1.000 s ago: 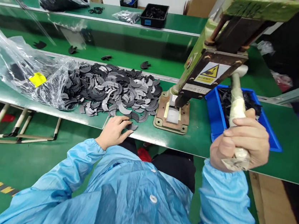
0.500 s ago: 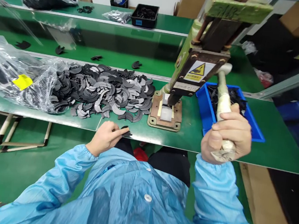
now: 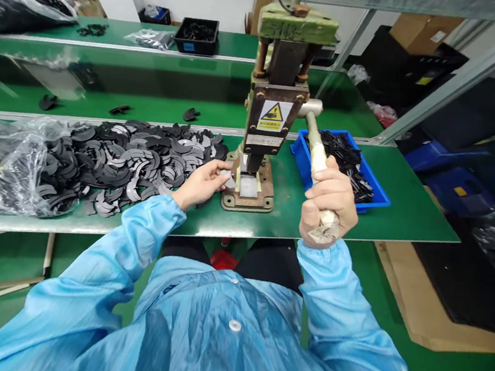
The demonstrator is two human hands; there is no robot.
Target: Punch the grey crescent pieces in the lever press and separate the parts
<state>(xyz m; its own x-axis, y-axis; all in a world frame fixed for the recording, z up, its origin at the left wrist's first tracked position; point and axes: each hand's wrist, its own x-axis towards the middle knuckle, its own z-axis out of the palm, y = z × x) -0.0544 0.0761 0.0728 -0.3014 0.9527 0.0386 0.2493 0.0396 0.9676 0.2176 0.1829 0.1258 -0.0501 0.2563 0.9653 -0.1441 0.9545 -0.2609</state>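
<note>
My left hand (image 3: 204, 183) pinches a small grey curved piece (image 3: 230, 180) at the left edge of the press base (image 3: 269, 182). My right hand (image 3: 330, 202) is wrapped round the tape-covered lever handle (image 3: 316, 149) of the green hand press (image 3: 277, 64). The lever slants down from the press's right side towards me. Under the ram (image 3: 254, 163) sits a pale block (image 3: 248, 187) on the base. Left of the press spreads a large heap of dark curved pieces (image 3: 134, 158).
A clear plastic bag (image 3: 17, 168) with a yellow label lies at the heap's left end. Right of the press, a blue bin (image 3: 374, 191) holds black parts. Behind, a raised shelf carries a black tray (image 3: 197, 37). Several loose pieces lie behind the heap.
My left hand has moved from the table's front edge up to the press base with a curved piece. My right hand stays on the lever. The view has shifted right.
</note>
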